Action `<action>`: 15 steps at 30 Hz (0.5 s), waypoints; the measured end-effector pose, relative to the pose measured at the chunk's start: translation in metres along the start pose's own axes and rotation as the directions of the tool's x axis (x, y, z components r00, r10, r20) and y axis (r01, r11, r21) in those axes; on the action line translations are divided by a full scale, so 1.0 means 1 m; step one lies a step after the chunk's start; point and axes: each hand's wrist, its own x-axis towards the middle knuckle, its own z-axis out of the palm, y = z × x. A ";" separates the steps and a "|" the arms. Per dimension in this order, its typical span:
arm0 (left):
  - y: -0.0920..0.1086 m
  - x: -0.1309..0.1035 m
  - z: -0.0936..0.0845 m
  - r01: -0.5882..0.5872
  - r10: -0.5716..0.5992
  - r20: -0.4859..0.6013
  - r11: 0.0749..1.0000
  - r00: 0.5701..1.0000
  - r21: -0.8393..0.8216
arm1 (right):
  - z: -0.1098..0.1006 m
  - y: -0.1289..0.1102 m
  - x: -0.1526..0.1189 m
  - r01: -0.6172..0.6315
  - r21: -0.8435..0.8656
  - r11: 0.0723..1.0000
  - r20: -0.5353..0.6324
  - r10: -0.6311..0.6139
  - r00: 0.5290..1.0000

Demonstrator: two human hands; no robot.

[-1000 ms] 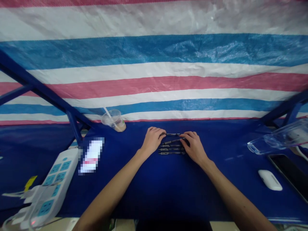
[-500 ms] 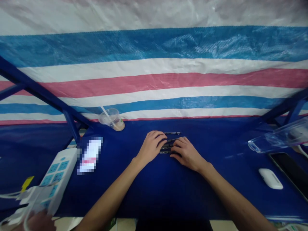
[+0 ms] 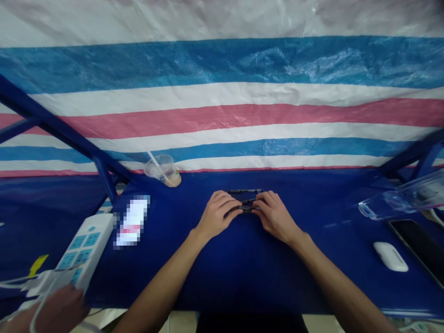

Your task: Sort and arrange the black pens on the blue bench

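Note:
Both hands are over the middle of the blue table. My left hand (image 3: 220, 212) has its fingers closed round the left ends of dark, slim pens (image 3: 246, 209). From the other side, my right hand (image 3: 274, 213) pinches their right ends, so the pens lie crosswise between the two hands. The fingers hide part of them, and I cannot tell how many are gripped. Just beyond the fingertips, another dark pen (image 3: 243, 191) lies on the table, roughly parallel to the others.
At left stand a plastic cup with straw (image 3: 163, 170), a blurred-out phone (image 3: 132, 222) and a power strip (image 3: 83, 249), with another person's hand (image 3: 57, 310) beside it. At right are a clear container (image 3: 391, 201), a white earbud case (image 3: 391, 256) and a dark phone (image 3: 418, 245).
My hands have closed in on the pens from both ends, and the nearer pens now sit bunched together. The other person's hand has moved up along the power strip.

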 end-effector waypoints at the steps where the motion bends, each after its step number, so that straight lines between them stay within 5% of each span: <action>1: -0.001 -0.001 0.001 -0.005 0.005 -0.008 1.000 1.000 -0.003 | 0.000 0.002 0.000 -0.008 0.013 1.000 -0.009 0.008 1.000; 8: -0.007 -0.005 0.007 0.023 -0.023 -0.018 1.000 1.000 0.001 | 0.006 0.001 -0.002 0.005 0.129 0.992 0.045 -0.011 0.999; 15: -0.005 -0.002 0.005 0.037 -0.037 -0.004 0.999 0.999 0.000 | 0.017 -0.005 -0.004 -0.028 0.110 0.994 -0.035 0.032 0.999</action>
